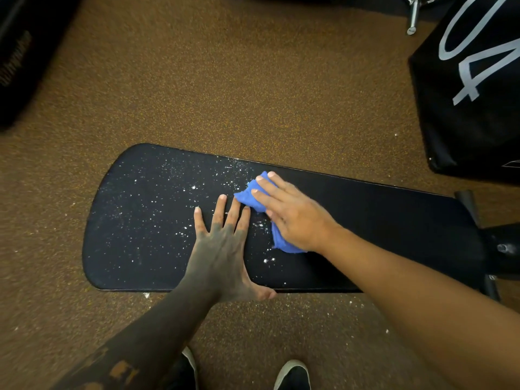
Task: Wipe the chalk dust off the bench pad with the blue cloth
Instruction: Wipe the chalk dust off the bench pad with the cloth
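Head view: a long black pad (380,220) with a rounded left end and a matte, finely grained surface lies across the frame above a brown speckled floor (225,94). White chalk dust (157,209) is scattered as fine specks and small clumps over the pad's left half; the right half looks clean and dark. A few white crumbs also lie on the floor just below the pad's near edge.

The right hand (292,215) presses flat, fingers spread, on a crumpled blue cloth (250,197) near the middle of the pad, at the border between the dusty and clean parts. Its grip is a flat press on the cloth, not a clenched fist; soft folds of the cloth stick out beyond the fingertips and under the wrist.

The left hand (222,249) lies open and flat on the pad just left of the cloth, fingers spread, thumb hanging over the near edge, grasping nothing.

A black box (472,108) with large pale figures stands at the upper right. Two dark shoes (292,375) with pale soles show at the bottom edge.
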`<act>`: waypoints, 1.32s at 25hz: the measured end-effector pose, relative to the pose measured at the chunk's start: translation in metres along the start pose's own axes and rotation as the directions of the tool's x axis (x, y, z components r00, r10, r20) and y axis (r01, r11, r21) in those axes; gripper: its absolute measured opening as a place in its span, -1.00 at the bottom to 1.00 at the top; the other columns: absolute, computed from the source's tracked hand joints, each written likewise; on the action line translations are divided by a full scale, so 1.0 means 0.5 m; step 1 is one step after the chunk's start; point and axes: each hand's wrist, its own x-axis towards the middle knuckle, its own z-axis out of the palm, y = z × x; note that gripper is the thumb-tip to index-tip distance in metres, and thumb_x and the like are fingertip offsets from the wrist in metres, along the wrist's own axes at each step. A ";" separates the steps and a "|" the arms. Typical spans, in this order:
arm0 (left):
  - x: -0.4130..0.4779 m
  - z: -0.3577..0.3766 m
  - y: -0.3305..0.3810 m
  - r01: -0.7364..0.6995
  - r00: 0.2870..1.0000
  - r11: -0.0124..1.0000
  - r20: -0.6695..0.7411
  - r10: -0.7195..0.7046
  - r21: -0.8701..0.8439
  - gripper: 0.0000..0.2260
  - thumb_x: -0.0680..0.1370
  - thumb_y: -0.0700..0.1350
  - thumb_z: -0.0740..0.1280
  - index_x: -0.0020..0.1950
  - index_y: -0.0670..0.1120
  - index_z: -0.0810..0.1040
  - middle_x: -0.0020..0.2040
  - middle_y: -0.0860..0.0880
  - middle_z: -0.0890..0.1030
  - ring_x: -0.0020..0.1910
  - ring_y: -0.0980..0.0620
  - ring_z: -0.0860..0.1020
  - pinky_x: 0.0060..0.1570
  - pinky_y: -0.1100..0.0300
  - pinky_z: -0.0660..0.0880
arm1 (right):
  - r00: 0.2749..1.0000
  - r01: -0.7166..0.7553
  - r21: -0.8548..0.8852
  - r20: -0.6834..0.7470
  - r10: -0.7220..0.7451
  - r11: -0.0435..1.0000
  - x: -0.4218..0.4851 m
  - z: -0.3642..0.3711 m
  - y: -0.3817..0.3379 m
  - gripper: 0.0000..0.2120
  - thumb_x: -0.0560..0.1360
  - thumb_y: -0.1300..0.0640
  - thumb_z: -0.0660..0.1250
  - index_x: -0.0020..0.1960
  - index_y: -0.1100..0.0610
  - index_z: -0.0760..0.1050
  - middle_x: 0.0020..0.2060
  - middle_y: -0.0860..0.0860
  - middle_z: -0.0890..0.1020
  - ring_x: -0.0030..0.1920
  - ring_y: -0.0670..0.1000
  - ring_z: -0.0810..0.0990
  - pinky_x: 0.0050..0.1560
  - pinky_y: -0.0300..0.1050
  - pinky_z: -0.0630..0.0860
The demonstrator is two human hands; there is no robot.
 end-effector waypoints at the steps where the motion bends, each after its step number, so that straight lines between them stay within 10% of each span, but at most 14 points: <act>1: 0.000 0.000 0.000 -0.001 1.000 1.000 -0.002 0.001 -0.003 0.42 0.03 0.73 0.05 0.57 -0.16 -0.30 0.60 -0.14 -0.34 0.54 -0.18 -0.41 0.45 -0.41 -0.20 | 0.997 -0.074 0.014 -0.032 0.074 0.997 0.008 -0.003 0.017 -0.55 0.58 0.12 0.00 0.43 0.20 0.32 0.47 0.16 0.30 0.49 0.19 0.18 0.43 0.20 0.22; 4: 0.000 0.001 0.002 0.012 1.000 1.000 -0.007 -0.012 -0.001 0.43 0.02 0.74 0.04 0.58 -0.17 -0.27 0.60 -0.15 -0.34 0.54 -0.18 -0.40 0.45 -0.41 -0.18 | 0.937 -0.297 0.146 -0.146 0.317 0.944 0.014 0.002 0.003 -0.59 0.55 0.24 0.10 0.37 0.31 0.38 0.40 0.25 0.37 0.45 0.27 0.24 0.37 0.25 0.29; 8: 0.001 0.003 0.001 0.005 1.000 1.000 -0.009 -0.005 0.002 0.41 0.03 0.74 0.04 0.56 -0.17 -0.34 0.59 -0.15 -0.36 0.53 -0.19 -0.42 0.46 -0.40 -0.19 | 0.991 -0.016 0.087 -0.130 0.027 0.996 -0.035 0.020 -0.023 -0.56 0.46 0.42 0.24 0.34 0.31 0.42 0.38 0.24 0.41 0.44 0.26 0.27 0.42 0.13 0.27; 12: 0.000 -0.001 0.003 0.016 1.000 1.000 -0.014 -0.016 0.001 0.43 0.01 0.74 0.05 0.57 -0.17 -0.28 0.60 -0.14 -0.34 0.54 -0.18 -0.40 0.46 -0.40 -0.21 | 0.904 -0.352 0.207 -0.179 0.389 0.913 -0.018 0.010 -0.027 -0.56 0.48 0.40 0.20 0.37 0.31 0.39 0.41 0.24 0.36 0.46 0.26 0.24 0.38 0.18 0.32; 16: 0.000 0.001 0.002 0.007 1.000 1.000 -0.011 -0.007 -0.003 0.44 0.00 0.75 0.02 0.55 -0.18 -0.34 0.58 -0.14 -0.38 0.54 -0.18 -0.41 0.46 -0.40 -0.24 | 0.970 -0.178 0.155 -0.141 0.200 0.972 -0.036 0.005 -0.053 -0.57 0.58 0.13 0.09 0.39 0.26 0.36 0.41 0.21 0.38 0.46 0.19 0.26 0.44 0.08 0.22; 23: -0.006 0.000 -0.003 0.023 0.999 1.000 -0.031 -0.024 -0.013 0.43 0.01 0.75 0.02 0.57 -0.16 -0.29 0.59 -0.13 -0.35 0.54 -0.17 -0.40 0.46 -0.41 -0.22 | 0.703 -0.693 0.095 -0.132 0.699 0.714 0.008 -0.030 -0.090 -0.72 0.59 0.00 0.13 0.20 0.14 0.41 0.07 0.09 0.50 0.10 0.15 0.42 0.06 0.11 0.37; 33: -0.013 0.010 -0.031 -0.008 0.999 1.000 -0.037 0.008 0.001 0.38 0.05 0.74 0.02 0.58 -0.11 -0.31 0.60 -0.13 -0.34 0.55 -0.18 -0.38 0.44 -0.43 -0.22 | 0.981 -0.191 0.062 0.040 0.189 0.980 -0.074 -0.004 -0.067 -0.51 0.62 0.11 0.00 0.54 0.11 0.06 0.55 0.09 0.04 0.54 0.09 -0.06 0.50 0.12 0.06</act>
